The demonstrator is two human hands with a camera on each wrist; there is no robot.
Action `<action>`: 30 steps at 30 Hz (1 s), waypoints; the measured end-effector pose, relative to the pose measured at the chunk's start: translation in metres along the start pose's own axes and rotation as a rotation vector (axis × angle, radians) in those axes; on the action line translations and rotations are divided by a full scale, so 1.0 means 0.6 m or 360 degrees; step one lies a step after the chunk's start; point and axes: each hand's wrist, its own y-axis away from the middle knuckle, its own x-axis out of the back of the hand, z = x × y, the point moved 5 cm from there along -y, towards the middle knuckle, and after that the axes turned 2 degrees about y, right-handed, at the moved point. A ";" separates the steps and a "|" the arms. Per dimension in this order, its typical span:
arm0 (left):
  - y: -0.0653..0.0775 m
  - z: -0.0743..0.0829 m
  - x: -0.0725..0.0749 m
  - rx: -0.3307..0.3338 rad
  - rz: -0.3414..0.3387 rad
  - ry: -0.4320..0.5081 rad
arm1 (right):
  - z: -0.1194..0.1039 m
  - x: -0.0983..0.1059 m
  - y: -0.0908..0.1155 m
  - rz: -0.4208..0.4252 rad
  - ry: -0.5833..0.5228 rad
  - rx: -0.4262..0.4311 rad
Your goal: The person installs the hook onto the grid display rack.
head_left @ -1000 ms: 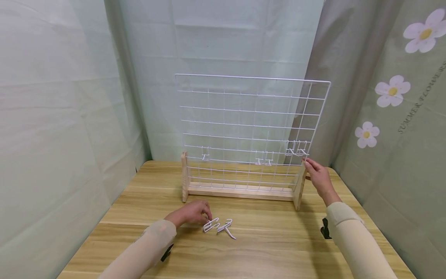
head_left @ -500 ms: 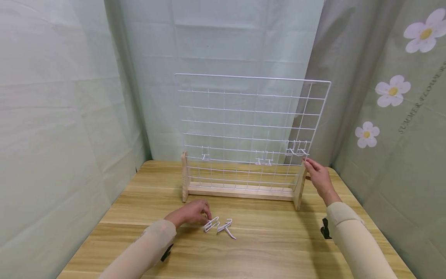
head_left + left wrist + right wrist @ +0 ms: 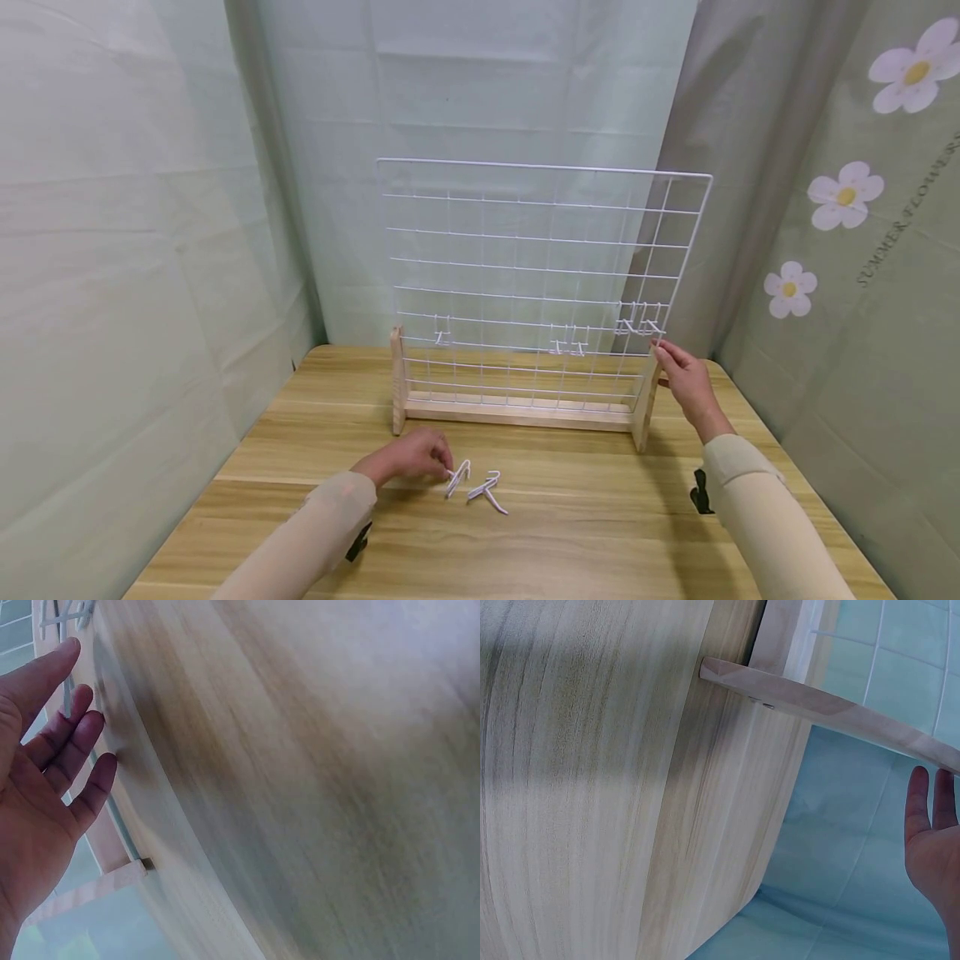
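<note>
My left hand (image 3: pixel 416 456) pinches the end of a white wire hook (image 3: pixel 458 479) just above the table. In the left wrist view the thumb and fingers of the left hand (image 3: pixel 49 750) are bent near a thin white wire. Right of it a second white hook (image 3: pixel 487 492) lies on the wood. My right hand (image 3: pixel 686 383) holds the top of the right wooden upright (image 3: pixel 647 400) of a stand that bears a white wire grid (image 3: pixel 525 271). Two fingers touch that upright's side in the right wrist view; the thumb is hidden there.
Several white hooks hang on the grid: one on the left (image 3: pixel 442 335), others right of the middle (image 3: pixel 567 343) and near the right edge (image 3: pixel 637 325). A wooden crossbar (image 3: pixel 517 413) joins the uprights. Pale curtains (image 3: pixel 480 75) surround the wooden table (image 3: pixel 570 525).
The hook in my left hand has turned and lifted slightly, and now shows narrower and more upright. My left hand has shifted a little up and left. The right hand stays still.
</note>
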 end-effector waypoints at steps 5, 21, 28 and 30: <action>0.004 0.002 0.004 0.0048 0.0033 0.0086 | 0.000 0.000 0.000 -0.0004 -0.0006 -0.0004; 0.003 0.006 0.013 0.0129 0.0129 0.0093 | 0.000 0.000 0.001 -0.0018 -0.0003 -0.0009; 0.003 0.009 0.019 0.0121 0.0153 -0.0018 | 0.000 -0.001 0.002 -0.0023 -0.0025 -0.0017; 0.002 0.009 0.019 0.0112 0.0153 -0.0029 | 0.000 -0.001 0.001 -0.0024 -0.0035 -0.0013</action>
